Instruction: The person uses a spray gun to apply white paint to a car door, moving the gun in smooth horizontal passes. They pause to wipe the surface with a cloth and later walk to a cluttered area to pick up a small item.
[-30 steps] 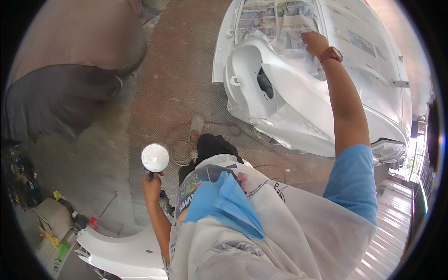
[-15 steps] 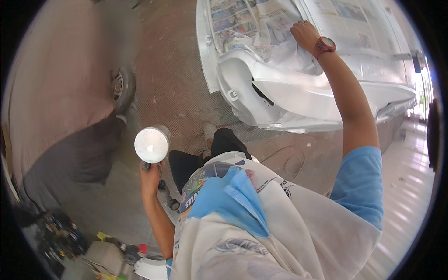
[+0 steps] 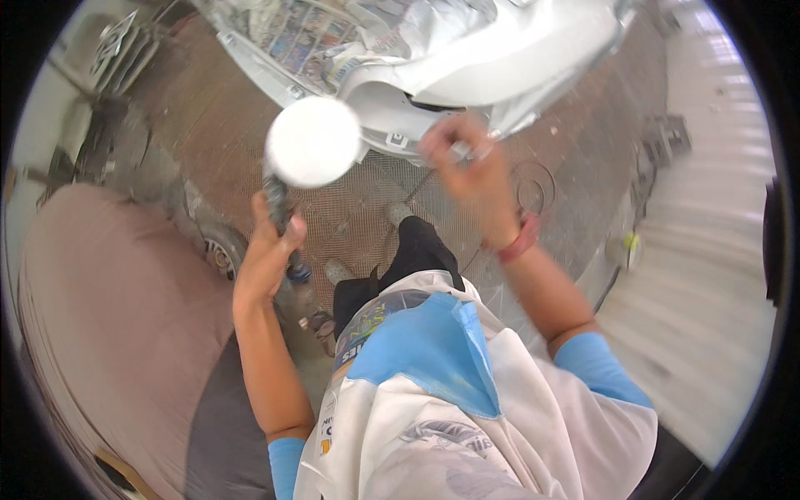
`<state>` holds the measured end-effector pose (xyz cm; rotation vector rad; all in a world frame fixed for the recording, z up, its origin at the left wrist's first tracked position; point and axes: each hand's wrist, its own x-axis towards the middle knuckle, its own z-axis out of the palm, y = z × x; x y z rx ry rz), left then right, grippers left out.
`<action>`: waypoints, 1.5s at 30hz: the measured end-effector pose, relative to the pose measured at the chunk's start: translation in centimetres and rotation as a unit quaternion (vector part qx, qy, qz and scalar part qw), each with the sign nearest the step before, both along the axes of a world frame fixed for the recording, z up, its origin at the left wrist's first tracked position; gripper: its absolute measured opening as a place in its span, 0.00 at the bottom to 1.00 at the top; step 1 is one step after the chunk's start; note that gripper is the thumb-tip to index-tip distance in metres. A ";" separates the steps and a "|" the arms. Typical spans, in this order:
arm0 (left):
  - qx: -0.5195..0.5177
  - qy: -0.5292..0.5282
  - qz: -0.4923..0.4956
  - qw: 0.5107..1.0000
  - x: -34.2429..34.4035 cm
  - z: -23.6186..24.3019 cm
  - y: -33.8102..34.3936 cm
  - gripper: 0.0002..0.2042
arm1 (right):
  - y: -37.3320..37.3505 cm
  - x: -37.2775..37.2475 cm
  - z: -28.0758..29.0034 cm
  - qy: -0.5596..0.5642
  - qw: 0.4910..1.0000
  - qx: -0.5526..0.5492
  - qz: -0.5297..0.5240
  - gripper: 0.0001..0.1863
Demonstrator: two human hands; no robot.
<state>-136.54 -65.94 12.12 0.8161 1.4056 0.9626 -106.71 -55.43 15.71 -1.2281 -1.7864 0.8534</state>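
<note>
My left hand (image 3: 268, 250) is closed round the dark grip of a paint spray gun (image 3: 277, 198), whose round cup with a white lid (image 3: 314, 142) faces up. My right hand (image 3: 467, 162) is raised in front of the car part's near edge, with a red-strapped watch on the wrist. Its fingers look curled but are smeared by motion, and a small pale patch shows among them. Beyond both hands lies a silver-white car body part (image 3: 500, 62), with newspaper (image 3: 304, 37) masking its left portion.
At left a car under a brown cover (image 3: 125, 333) shows one wheel (image 3: 221, 258). A coiled hose (image 3: 533, 187) lies on the floor, right of my legs. A pale corrugated wall (image 3: 692, 292) runs along the right, and grille-like parts (image 3: 125, 54) stand far left.
My right hand has come off the newspaper-covered area and back toward my body. My left hand has raised the spray gun forward. The view has turned, so the car part sits farther up and left.
</note>
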 end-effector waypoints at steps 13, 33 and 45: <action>0.004 -0.322 -0.418 0.849 16.1 3.2 0.6 0.55 | -16.9 -4.5 -0.5 0.185 0.884 -0.081 -0.422 0.21; -0.081 -0.327 -0.400 0.853 19.7 -2.0 1.6 0.12 | -10.7 2.4 2.8 0.226 0.853 -0.019 -0.470 0.19; 0.006 -0.333 -0.229 0.915 14.1 -0.6 0.9 0.11 | -7.3 -2.7 4.9 0.305 0.924 -0.050 -0.224 0.19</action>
